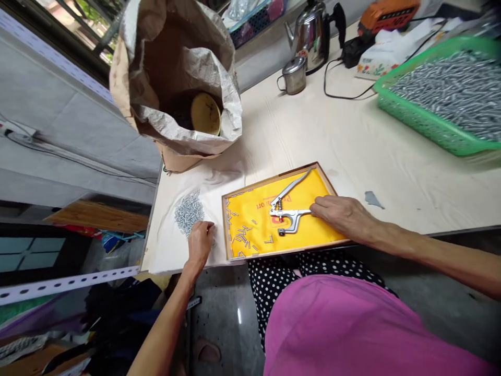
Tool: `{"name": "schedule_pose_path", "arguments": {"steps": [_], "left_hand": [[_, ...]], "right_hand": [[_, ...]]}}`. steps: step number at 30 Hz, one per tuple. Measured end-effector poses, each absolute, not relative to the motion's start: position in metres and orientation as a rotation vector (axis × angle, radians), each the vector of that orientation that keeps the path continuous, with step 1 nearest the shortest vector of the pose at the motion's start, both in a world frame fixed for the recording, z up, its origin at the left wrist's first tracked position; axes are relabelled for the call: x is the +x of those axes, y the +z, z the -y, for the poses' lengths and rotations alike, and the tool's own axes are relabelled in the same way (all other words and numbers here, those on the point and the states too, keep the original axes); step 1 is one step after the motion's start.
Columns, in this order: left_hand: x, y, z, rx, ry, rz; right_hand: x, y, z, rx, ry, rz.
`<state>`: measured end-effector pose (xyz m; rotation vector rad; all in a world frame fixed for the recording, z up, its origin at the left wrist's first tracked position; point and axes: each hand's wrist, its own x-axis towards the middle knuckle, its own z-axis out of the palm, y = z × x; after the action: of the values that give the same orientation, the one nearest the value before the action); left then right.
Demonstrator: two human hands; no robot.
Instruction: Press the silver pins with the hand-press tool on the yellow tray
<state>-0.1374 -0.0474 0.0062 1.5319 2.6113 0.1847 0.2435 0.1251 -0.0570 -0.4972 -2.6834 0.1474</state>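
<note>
On the yellow lining of a shallow tray [279, 181] lie silver snap-fastener pliers [291, 213], their two handles spread apart. My right hand [340, 215] reaches over the tray's right side and is closed on the end of the lower handle. Small metal pins [243, 237] are scattered across the tray's left part. Left of the tray, a heap of small metal parts [189, 210] rests on a white sheet [166, 245]. My left hand [201, 241] is at the heap's lower right edge with its fingertips pinched together; whatever they hold is too small to make out.
A large paper sack [176, 149] with a yellow round container [205, 114] inside stands behind the heap. Back right is a green basket [422, 125] full of metal pins. A kettle [311, 39], a metal cup [294, 75] and a cable [326, 89] are at the back.
</note>
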Motion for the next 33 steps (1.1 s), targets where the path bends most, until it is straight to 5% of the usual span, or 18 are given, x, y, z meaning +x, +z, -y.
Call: {"name": "schedule_pose_path", "arguments": {"steps": [7,33], "left_hand": [[-0.022,0.006,0.005,0.915,0.868,-1.987],[0.012,-0.010,-0.027,0.930,0.545,-1.967]], "right_hand": [[0.240,-0.054,-0.127,-0.583,0.157,2.804],[0.238,-0.044,-0.125,-0.664,0.285,2.816]]}}
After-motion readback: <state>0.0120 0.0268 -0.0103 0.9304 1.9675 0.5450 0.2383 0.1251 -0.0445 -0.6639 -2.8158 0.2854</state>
